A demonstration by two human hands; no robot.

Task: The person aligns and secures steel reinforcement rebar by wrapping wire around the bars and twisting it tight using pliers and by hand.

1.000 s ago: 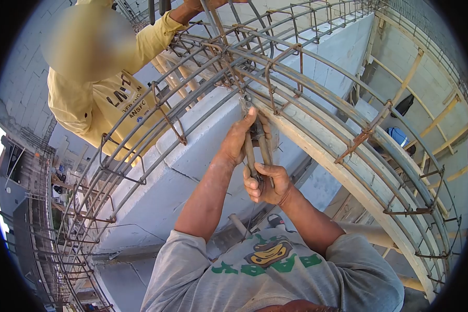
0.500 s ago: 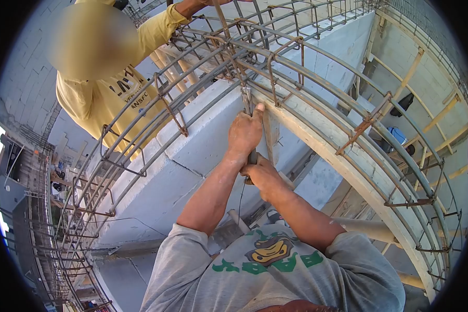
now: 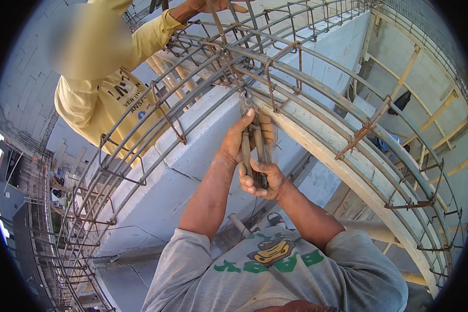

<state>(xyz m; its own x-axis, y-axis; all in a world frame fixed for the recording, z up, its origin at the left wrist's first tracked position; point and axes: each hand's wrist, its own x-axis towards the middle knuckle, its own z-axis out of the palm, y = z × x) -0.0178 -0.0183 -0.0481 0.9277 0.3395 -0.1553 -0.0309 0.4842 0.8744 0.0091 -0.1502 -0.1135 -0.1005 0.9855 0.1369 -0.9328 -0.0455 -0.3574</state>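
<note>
A pair of pincers (image 3: 246,150) stands nearly upright in front of me, its jaws beside the steel bars at the corner and its two handles slightly apart. My left hand (image 3: 236,136) is closed around the upper part of the handles, thumb pointing up. Lower down, my right hand (image 3: 269,182) cups the handle ends, fingers curled around them. Right above the jaws, several rebars (image 3: 234,62) cross where the two reinforcement cages meet. Whether the jaws grip a wire is too small to tell.
A co-worker in a yellow shirt (image 3: 117,112) stands at the left, one hand (image 3: 205,5) at the rebar. White block wall (image 3: 192,151) lies under the left cage. A wooden form board (image 3: 317,151) edges the right one. Timber braces (image 3: 416,62) stand at right, below.
The pincers' handles have parted and turned into view. My left fingers now wrap the handles from behind, and my right hand has rolled palm up. The co-worker's arm shifted slightly.
</note>
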